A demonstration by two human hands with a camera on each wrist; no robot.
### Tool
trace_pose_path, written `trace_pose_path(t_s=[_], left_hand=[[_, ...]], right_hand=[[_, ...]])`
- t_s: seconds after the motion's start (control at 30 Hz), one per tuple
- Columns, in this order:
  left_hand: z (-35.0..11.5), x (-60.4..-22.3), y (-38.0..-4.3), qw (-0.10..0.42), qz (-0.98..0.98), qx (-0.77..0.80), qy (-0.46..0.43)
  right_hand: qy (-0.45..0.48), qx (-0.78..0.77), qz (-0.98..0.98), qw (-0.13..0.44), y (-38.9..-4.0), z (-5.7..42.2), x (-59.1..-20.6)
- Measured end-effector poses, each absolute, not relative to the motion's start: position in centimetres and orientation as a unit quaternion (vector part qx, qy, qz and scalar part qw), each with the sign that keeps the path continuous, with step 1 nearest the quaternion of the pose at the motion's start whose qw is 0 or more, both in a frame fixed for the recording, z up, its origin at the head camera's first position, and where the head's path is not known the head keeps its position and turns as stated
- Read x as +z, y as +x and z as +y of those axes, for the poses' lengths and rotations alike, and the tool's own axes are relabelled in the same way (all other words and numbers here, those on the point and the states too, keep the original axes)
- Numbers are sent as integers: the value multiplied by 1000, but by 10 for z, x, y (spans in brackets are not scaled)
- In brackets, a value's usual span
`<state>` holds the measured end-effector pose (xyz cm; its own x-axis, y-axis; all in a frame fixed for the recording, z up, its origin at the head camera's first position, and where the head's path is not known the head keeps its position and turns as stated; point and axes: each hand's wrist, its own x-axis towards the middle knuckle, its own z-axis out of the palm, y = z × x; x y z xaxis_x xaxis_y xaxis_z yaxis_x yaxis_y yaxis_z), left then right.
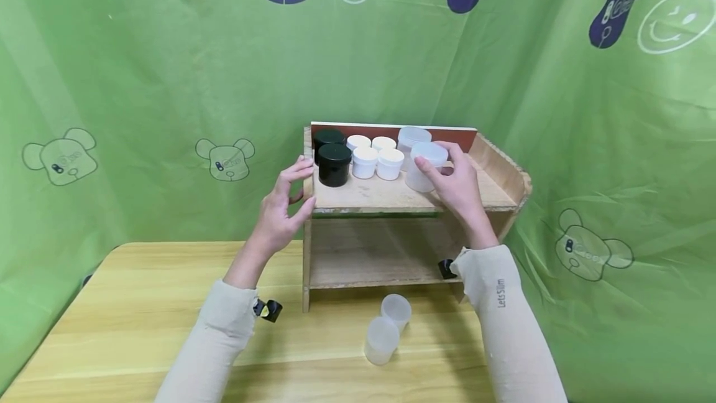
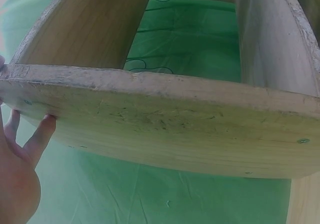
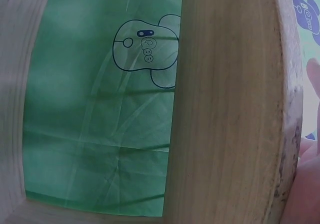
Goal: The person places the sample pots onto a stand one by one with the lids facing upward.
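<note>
My right hand [image 1: 463,188] holds a translucent plastic jar [image 1: 421,178] with a frosted lid at the front of the wooden shelf unit's top board [image 1: 363,199]. Behind it is a second translucent jar [image 1: 414,134]. To their left are several small white jars [image 1: 390,165], then two black jars, one front [image 1: 334,166] and one back [image 1: 329,137]. My left hand [image 1: 278,213] rests on the unit's left side panel, thumb near the front edge; in the left wrist view its fingertips [image 2: 48,119] touch the panel. The right wrist view mostly shows the shelf's side, with part of the hand at the right edge.
Two translucent containers [image 1: 382,341] [image 1: 396,311] stand close together on the wooden table [image 1: 140,310] in front of the unit. Below the top board is a lower shelf [image 1: 375,250]. A green printed curtain [image 1: 168,79] hangs behind and on both sides.
</note>
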<state>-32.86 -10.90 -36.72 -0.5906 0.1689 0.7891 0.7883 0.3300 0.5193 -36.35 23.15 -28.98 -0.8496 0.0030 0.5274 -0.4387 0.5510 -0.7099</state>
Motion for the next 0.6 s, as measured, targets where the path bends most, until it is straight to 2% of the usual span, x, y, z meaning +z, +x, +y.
trace_pose_path(t_s=[0.6], left_hand=[[-109,-368,-329,322,-749,-482,-321]], right_hand=[[139,450,-852,228,-363,231,-290]])
